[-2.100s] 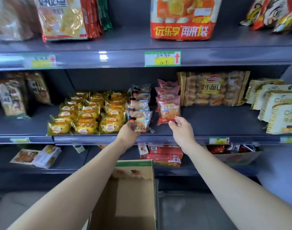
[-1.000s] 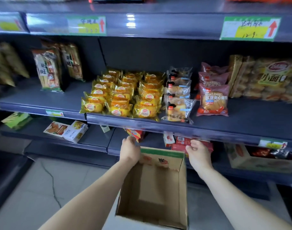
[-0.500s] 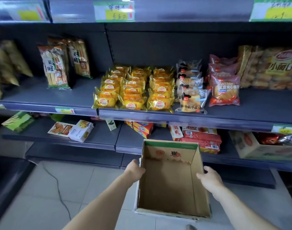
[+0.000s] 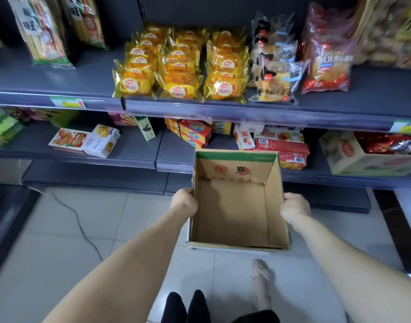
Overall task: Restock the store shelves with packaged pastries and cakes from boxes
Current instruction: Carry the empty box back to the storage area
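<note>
Cardboard box [image 4: 234,170]: open-topped, green band along the far rim, bare brown bottom in view; held between both hands in front of the lower shelf [image 4: 134,150], above the tiled floor [image 4: 71,229].
Left hand [image 4: 184,201]: at the box's left wall, fingers curled tight onto its upper edge, gripping it.
Right hand [image 4: 294,206]: at the right wall, fingers curled onto that edge, gripping likewise.
Middle shelf [image 4: 59,78]: yellow pastry packs [image 4: 180,66] in three rows running front to back; just right of them clear-wrapped layer cake packs [image 4: 275,82] in one row, then red-wrapped bread packs [image 4: 325,64].
Lower shelf, behind the box: red biscuit boxes [image 4: 282,149] stacked flat, partly hidden by the box's far right corner.
Floor: pale tiles with a thin crack at left; a sandalled foot [image 4: 261,280] below the box.
</note>
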Available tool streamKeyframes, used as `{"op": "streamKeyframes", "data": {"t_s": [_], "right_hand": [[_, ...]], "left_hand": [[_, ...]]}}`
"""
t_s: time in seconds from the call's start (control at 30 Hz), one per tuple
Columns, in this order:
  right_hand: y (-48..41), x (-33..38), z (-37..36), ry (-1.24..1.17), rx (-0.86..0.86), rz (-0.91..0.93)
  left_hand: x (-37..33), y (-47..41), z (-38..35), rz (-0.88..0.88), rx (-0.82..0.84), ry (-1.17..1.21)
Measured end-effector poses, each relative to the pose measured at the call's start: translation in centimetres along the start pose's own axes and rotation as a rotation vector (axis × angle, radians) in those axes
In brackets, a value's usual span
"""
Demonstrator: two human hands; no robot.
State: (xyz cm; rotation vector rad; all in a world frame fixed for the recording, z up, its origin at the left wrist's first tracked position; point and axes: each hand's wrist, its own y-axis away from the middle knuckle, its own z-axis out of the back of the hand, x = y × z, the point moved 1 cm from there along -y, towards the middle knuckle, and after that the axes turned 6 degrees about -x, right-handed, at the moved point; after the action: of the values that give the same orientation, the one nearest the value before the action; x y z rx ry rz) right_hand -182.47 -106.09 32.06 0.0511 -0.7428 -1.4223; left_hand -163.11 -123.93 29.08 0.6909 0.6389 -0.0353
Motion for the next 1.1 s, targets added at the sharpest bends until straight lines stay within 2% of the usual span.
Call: {"op": "streamKeyframes", "data": {"t_s": [0.27,0.4,0.57,0.77,1.1], "right_hand": [[4.1,4.8,0.7,0.05,0.021,0.117],[5.4,6.1,1.5,0.061,0.025,0.144],[4.2,5.2,3.5,0.084,-0.013,0.103],[-0.9,3.6,2.7,0.121,0.022,0.072],[-4.9,2.6,2.0,0.307,0.13,0.059]], "left_hand": [[1.1,1.6,6.2,0.041,-0.104,0.04],[0.7,2.6,7.9,0.029,-0.088,0.132],[-0.6,2.7,5.7,0.005,0.0,0.129],[-1.1,-0.6,1.3,0.022,0.066,0.108],[-1.4,-2.5,-1.0,0.027,0.047,-0.015]]}}
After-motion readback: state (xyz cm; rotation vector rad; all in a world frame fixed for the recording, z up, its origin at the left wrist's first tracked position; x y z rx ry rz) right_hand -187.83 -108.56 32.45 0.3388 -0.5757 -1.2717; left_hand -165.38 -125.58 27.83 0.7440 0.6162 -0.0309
